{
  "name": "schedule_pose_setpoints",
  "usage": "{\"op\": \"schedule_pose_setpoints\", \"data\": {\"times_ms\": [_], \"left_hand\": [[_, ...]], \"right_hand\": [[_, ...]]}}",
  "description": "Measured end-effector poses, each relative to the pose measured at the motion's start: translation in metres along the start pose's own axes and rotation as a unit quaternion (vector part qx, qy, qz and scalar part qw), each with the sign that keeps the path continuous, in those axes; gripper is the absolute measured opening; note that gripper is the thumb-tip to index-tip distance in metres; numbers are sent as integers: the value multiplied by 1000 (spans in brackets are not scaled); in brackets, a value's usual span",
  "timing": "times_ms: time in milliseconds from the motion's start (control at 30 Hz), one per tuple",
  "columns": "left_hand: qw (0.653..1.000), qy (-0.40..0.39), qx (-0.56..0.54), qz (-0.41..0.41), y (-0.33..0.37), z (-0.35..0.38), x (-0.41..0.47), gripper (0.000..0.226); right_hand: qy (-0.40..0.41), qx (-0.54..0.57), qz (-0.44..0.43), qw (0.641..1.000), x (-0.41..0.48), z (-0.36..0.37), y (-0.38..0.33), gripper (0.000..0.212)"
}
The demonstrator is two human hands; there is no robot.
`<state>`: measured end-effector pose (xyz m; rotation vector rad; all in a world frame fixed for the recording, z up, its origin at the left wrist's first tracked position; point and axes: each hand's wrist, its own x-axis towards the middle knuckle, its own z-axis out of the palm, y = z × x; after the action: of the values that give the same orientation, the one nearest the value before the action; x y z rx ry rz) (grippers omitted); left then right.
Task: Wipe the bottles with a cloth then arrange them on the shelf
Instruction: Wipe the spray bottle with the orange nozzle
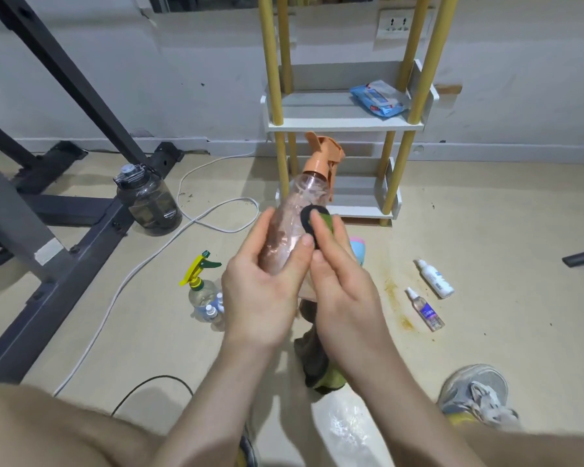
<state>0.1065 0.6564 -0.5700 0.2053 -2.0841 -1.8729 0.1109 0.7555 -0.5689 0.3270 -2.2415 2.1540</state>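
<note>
Orange-capped spray bottle (297, 203): tilting in mid-air before the shelf (344, 124), base hiding inside the left hand (267, 291), which is gripping it.
Right hand (341, 284): pinching a green-and-black cloth (319, 225) against the bottle's side, with the cloth's tail dangling below the wrists.
Blue object (356, 249): mostly hiding behind the right hand, unidentifiable.
White bottle (435, 278): lying on the floor, label unreadable.

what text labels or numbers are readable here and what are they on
Nothing reads clearly.
Blue packet on the shelf: print blurred.
White spray bottle: blue label, too small.
Clear spray bottle: purple label, too small.
Dark jug: markings unreadable.
Orange-capped bottle: no label visible.
</note>
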Motion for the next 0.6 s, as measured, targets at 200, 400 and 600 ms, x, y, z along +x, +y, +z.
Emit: {"op": "schedule_pose_setpoints", "data": {"times_ms": [200, 400, 600], "left_hand": [[996, -65, 15, 59, -1, 7, -15, 30], [981, -132, -108, -98, -1, 5, -7, 69], [989, -52, -116, -73, 1, 5, 0, 55]], "right_hand": [[38, 231, 83, 969, 14, -19, 2, 48], [60, 270, 54, 959, 10, -22, -2, 52], [101, 111, -55, 987, -5, -13, -2, 24]]}}
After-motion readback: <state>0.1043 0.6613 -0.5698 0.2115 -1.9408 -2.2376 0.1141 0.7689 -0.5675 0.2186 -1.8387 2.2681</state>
